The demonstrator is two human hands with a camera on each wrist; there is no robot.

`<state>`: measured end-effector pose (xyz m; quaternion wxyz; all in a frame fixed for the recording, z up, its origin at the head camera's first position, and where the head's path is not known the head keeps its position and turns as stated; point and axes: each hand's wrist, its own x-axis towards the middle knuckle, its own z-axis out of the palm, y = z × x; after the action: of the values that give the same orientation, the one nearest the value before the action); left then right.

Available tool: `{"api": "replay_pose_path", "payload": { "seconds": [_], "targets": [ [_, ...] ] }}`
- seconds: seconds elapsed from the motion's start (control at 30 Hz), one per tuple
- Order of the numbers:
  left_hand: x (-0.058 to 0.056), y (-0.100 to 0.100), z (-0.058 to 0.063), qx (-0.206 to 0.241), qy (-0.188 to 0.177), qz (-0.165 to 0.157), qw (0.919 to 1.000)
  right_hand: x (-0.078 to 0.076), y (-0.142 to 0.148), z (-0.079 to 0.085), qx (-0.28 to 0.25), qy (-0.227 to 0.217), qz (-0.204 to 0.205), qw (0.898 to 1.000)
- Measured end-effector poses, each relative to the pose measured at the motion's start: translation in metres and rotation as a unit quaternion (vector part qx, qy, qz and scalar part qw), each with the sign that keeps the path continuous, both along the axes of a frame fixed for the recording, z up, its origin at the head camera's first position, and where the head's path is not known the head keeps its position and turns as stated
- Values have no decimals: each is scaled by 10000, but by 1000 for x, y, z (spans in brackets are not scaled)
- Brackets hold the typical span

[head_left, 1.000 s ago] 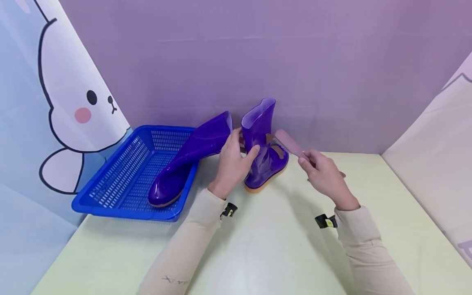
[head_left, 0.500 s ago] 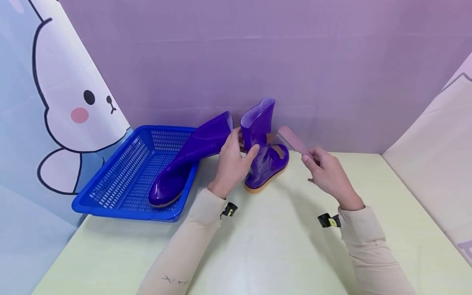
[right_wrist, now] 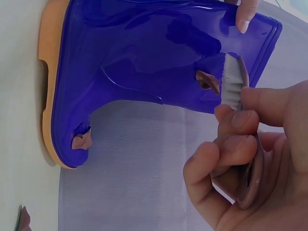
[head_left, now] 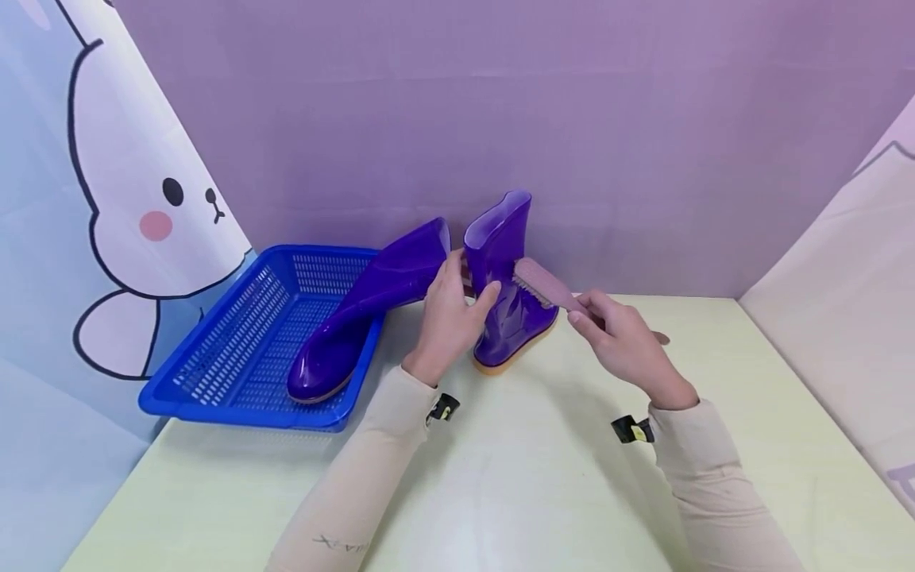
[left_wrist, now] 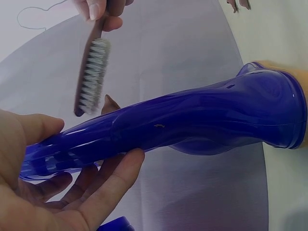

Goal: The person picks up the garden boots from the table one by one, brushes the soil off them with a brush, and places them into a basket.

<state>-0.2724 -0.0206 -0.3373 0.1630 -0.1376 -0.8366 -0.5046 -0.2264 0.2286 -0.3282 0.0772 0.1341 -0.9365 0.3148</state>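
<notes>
A shiny purple rain boot (head_left: 500, 262) with a tan sole stands upright on the table. My left hand (head_left: 453, 318) grips its shaft, thumb on one side and fingers on the other. My right hand (head_left: 629, 345) holds a pink scrub brush (head_left: 546, 284) by the handle, its pale bristles (right_wrist: 232, 79) facing the front of the shaft. In the right wrist view, the bristles are close by a brown scrap (right_wrist: 208, 82) on the shaft; whether they touch it I cannot tell. Another brown scrap (right_wrist: 82, 139) sits on the toe.
To the left, a second purple boot (head_left: 379, 294) leans over the side of a blue plastic basket (head_left: 214, 365), toe inside it. A brown scrap (head_left: 662, 338) lies on the pale table (head_left: 529, 477) beyond my right hand. A purple cloth wall (head_left: 643, 159) rises behind.
The brush first drew slightly away to the right, then came back left and down, now overlapping the boot's front in the head view. My left hand and the boot have barely moved.
</notes>
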Motion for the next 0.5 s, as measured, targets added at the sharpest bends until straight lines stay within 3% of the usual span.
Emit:
{"api": "replay_pose_path", "payload": {
  "seconds": [0.5],
  "targets": [
    [1,1,3,-18,45,-25,10000,-1,8,4,6,-82,-432,9990]
  ]
}}
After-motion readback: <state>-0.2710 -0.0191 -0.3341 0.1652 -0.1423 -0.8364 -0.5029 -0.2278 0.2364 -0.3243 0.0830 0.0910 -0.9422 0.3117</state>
